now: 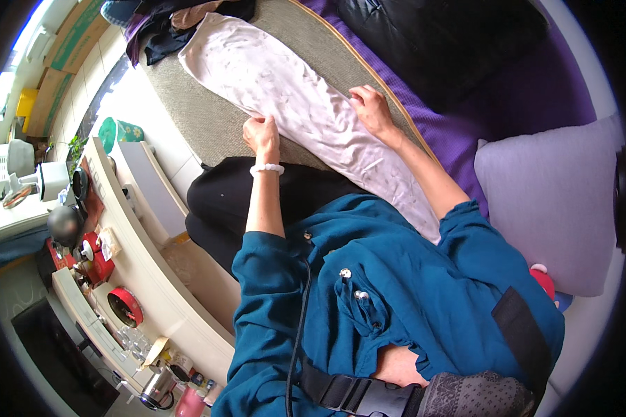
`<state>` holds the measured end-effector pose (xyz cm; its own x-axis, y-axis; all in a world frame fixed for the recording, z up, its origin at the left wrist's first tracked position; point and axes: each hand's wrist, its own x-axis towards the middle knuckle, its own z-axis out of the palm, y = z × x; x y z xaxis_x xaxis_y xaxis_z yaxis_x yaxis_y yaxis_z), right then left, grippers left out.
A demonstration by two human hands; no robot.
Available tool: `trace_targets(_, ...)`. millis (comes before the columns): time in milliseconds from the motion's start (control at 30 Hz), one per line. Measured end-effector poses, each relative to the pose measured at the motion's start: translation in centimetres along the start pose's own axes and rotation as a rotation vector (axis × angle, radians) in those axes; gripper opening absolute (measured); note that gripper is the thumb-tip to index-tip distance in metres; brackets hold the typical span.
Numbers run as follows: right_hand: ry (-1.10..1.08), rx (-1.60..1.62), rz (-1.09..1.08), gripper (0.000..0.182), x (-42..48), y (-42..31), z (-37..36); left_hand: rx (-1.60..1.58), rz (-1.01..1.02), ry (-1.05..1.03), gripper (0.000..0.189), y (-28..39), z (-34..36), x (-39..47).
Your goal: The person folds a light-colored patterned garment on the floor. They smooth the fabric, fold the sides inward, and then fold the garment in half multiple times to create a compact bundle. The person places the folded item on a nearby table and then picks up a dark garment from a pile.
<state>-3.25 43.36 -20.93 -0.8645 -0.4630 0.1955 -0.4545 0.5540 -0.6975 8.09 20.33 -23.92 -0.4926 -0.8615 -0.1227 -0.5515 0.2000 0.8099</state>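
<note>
A long pale pink-white cloth piece with a faint pattern, perhaps a trouser leg (292, 88), lies creased across a grey-brown woven sofa cover (208, 120). At its near left edge my left hand (262, 136), with a white beaded bracelet on the wrist, is closed with the fingertips pinching the fabric's edge. On the opposite edge rests my right hand (371, 110), its fingers curled; whether they grip the cloth is not clear. The lower end of the cloth runs beside my right forearm and partly under my teal sleeve.
Dark and purple clothes (161, 31) are heaped at the top left. A purple cover (401, 78), a black leather-like item (443, 47) and a grey cushion (548, 203) lie to the right. Left stands a cream table (161, 292) with a red round tin (125, 307) and a kettle (159, 388).
</note>
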Motion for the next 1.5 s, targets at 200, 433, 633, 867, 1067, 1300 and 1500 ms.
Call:
trace_targets(200,-0.056,0.093,0.161,0.023,5.8,0.1,3.3,-0.354,-0.322,-0.194,0.015,3.6,-0.4,-1.1)
trace_targets(433,-0.14,0.11,0.233,0.02,8.7,-0.5,5.5,-0.368,-0.345,-0.203,0.01,2.7,-0.3,-0.4)
trace_targets(633,-0.003,-0.076,0.133,0.015,8.5,0.9,5.6,-0.416,-0.33,-0.069,0.007,1.8,-1.0,-1.3)
trace_targets(867,-0.208,-0.151,0.21,0.016,9.1,-1.5,4.6,-0.294,-0.322,-0.126,0.023,1.9,-1.3,-1.0)
trace_targets(1067,-0.123,-0.27,-0.125,0.026,10.0,-4.6,5.0,-0.526,-0.383,-0.082,0.028,2.4,-1.5,1.3)
trace_targets(1300,-0.148,-0.28,-0.206,0.062,8.4,-6.1,10.1,-0.354,-0.35,-0.013,0.021,3.5,-0.7,3.5)
trace_targets(1500,-0.212,-0.48,-0.072,0.096,7.5,-5.8,11.2,-0.18,-0.101,0.13,0.017,-0.6,-0.6,4.6)
